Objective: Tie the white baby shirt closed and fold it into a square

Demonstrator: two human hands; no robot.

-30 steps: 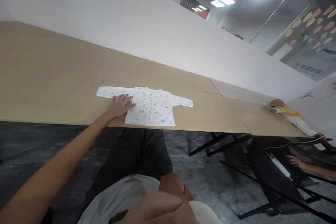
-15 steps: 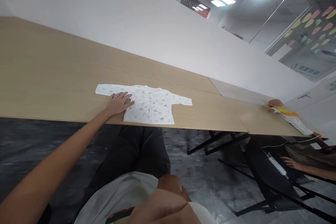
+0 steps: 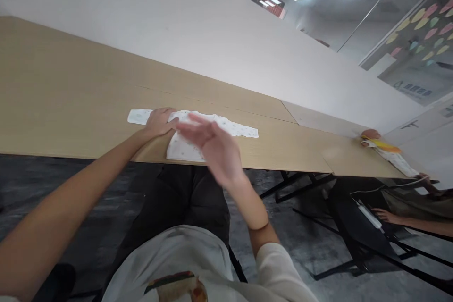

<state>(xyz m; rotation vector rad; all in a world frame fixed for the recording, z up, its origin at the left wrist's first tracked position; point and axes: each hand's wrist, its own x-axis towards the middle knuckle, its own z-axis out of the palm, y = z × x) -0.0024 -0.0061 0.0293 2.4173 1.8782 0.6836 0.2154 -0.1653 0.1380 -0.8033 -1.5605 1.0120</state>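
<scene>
A white baby shirt [image 3: 184, 149] with a small print lies flat on the wooden table, its sleeves spread out to both sides. My left hand [image 3: 161, 122] rests on the shirt near the base of its left sleeve, fingers stretched out. Above the shirt's front hovers my right hand [image 3: 215, 146], blurred by motion, with its fingers extended and nothing in it. It hides much of the shirt's middle and lower right part.
The long table [image 3: 88, 89] runs along a white partition [image 3: 148, 23]. A doll [image 3: 385, 150] in yellow and white lies at its far right. Black folding chairs [image 3: 354, 217] stand below, where another person's hand [image 3: 387, 216] rests by a white power strip [image 3: 370, 217].
My right hand has come up from near my body to over the shirt. The left hand has shifted slightly toward the sleeve's upper edge. The view has tilted a little.
</scene>
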